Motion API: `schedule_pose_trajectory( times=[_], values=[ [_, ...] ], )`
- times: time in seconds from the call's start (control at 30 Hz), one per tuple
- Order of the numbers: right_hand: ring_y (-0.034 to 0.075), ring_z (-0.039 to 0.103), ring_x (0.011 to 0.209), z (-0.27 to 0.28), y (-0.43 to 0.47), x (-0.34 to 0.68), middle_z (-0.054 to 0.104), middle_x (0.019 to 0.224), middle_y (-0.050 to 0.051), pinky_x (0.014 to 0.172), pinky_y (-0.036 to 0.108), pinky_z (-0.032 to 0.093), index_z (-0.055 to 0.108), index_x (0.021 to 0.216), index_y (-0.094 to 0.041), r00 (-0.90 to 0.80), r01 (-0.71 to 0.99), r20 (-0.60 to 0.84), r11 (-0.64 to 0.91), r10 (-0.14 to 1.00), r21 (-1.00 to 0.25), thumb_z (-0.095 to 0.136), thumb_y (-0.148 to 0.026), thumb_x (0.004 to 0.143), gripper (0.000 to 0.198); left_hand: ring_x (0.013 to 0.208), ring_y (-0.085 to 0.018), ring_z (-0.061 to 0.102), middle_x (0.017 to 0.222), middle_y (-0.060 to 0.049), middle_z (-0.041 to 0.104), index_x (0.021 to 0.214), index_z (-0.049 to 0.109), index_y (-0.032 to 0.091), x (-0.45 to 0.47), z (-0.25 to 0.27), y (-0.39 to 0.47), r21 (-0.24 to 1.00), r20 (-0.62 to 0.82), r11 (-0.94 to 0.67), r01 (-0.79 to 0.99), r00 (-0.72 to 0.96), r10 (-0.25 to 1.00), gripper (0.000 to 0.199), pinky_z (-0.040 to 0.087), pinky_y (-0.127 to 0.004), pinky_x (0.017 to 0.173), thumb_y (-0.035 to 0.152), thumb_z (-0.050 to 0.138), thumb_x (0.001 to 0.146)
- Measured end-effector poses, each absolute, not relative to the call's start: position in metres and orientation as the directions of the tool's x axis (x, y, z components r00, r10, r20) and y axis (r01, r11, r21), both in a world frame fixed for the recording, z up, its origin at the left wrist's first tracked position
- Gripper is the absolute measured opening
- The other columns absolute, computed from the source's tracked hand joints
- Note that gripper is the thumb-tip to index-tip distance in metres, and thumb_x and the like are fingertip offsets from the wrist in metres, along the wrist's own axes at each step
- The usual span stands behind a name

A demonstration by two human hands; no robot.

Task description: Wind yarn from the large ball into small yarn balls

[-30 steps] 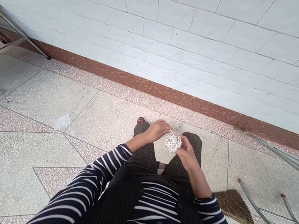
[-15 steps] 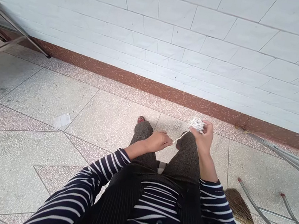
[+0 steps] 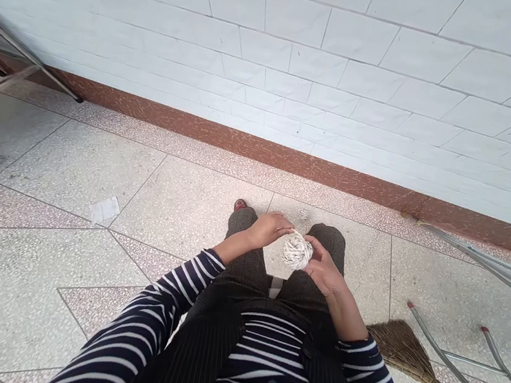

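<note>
A ball of off-white twisted cord (image 3: 296, 251) is held above the gap between my knees. My right hand (image 3: 324, 272) grips it from the right side, with fingers and thumb at its edge. At the ball's upper left, my left hand (image 3: 271, 229) is closed in a pinch on the cord's strand, close against the ball. Only a very short bit of strand shows between the left fingertips and the ball. Beyond the ball, a small whitish coil (image 3: 303, 214) lies on the floor between my knees.
A straw broom (image 3: 405, 350) lies at the right by a metal-framed chair (image 3: 457, 359). Folded metal legs (image 3: 484, 259) rest near the wall. A metal stand (image 3: 21, 70) is at the left, and a white paper piece (image 3: 104, 210) lies on the tiled floor. A tiled wall (image 3: 284, 78) rises ahead.
My right hand has brought the cord ball down and left, up to my left hand. The ball has turned, and the strand stretched between the hands has shortened to almost nothing.
</note>
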State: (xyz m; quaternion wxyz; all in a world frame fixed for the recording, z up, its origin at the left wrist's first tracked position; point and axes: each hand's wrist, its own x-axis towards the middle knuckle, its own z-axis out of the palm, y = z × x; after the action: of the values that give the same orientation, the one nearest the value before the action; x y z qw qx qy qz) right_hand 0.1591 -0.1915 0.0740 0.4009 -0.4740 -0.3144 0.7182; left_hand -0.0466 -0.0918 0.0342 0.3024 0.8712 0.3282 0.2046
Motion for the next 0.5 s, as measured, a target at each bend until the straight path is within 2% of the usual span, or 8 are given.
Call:
schedule_pose_trajectory(
  times=[0.13, 0.23, 0.33, 0.4, 0.5],
  values=[
    [0.025, 0.064, 0.105, 0.091, -0.185, 0.166, 0.066, 0.117, 0.004, 0.083, 0.039, 0.057, 0.062, 0.11, -0.029, -0.152, -0.382, -0.351, -0.382, 0.924, -0.842, 0.085, -0.027, 0.051, 0.063, 0.09, -0.019, 0.07, 0.094, -0.006, 0.077, 0.092, 0.075, 0.017, -0.044, 0.012, -0.091, 0.794, 0.024, -0.391, 0.465, 0.619, 0.785, 0.03, 0.05, -0.028, 0.084, 0.035, 0.053, 0.101],
    [0.028, 0.06, 0.119, 0.103, -0.169, 0.171, 0.062, 0.129, 0.004, 0.086, 0.041, 0.058, 0.057, 0.111, -0.031, -0.04, -0.402, -0.291, -0.281, 0.956, -0.871, 0.084, -0.032, 0.054, 0.063, 0.083, -0.019, 0.069, 0.087, -0.004, 0.076, 0.087, 0.075, 0.016, -0.044, 0.003, -0.089, 0.791, -0.04, -0.338, 0.51, 0.594, 0.803, 0.031, 0.049, -0.027, 0.079, 0.036, 0.054, 0.099],
    [0.026, 0.063, 0.112, 0.106, -0.146, 0.177, 0.061, 0.126, 0.006, 0.082, 0.042, 0.057, 0.051, 0.111, -0.029, 0.172, -0.22, -0.209, -0.17, 0.963, -0.961, 0.078, -0.044, 0.063, 0.057, 0.079, -0.019, 0.067, 0.081, -0.004, 0.074, 0.082, 0.073, 0.017, -0.044, 0.01, -0.092, 0.742, -0.028, -0.38, 0.552, 0.592, 0.805, 0.032, 0.047, -0.027, 0.076, 0.036, 0.053, 0.099],
    [0.024, 0.063, 0.104, 0.1, -0.131, 0.179, 0.061, 0.12, 0.007, 0.083, 0.041, 0.055, 0.045, 0.114, -0.028, 0.3, -0.068, -0.155, -0.141, 0.941, -0.988, 0.075, -0.048, 0.066, 0.06, 0.078, -0.018, 0.066, 0.078, -0.003, 0.072, 0.082, 0.072, 0.018, -0.044, 0.023, -0.096, 0.716, 0.012, -0.453, 0.531, 0.64, 0.768, 0.033, 0.047, -0.027, 0.076, 0.035, 0.051, 0.1],
    [0.022, 0.058, 0.1, 0.082, -0.121, 0.176, 0.059, 0.113, 0.005, 0.086, 0.038, 0.05, 0.042, 0.114, -0.026, 0.34, 0.086, -0.12, -0.158, 0.933, -0.984, 0.077, -0.045, 0.063, 0.065, 0.072, -0.018, 0.064, 0.07, -0.003, 0.068, 0.08, 0.069, 0.019, -0.044, 0.048, -0.104, 0.634, 0.073, -0.588, 0.502, 0.719, 0.692, 0.036, 0.047, -0.028, 0.077, 0.034, 0.046, 0.102]
  ],
)
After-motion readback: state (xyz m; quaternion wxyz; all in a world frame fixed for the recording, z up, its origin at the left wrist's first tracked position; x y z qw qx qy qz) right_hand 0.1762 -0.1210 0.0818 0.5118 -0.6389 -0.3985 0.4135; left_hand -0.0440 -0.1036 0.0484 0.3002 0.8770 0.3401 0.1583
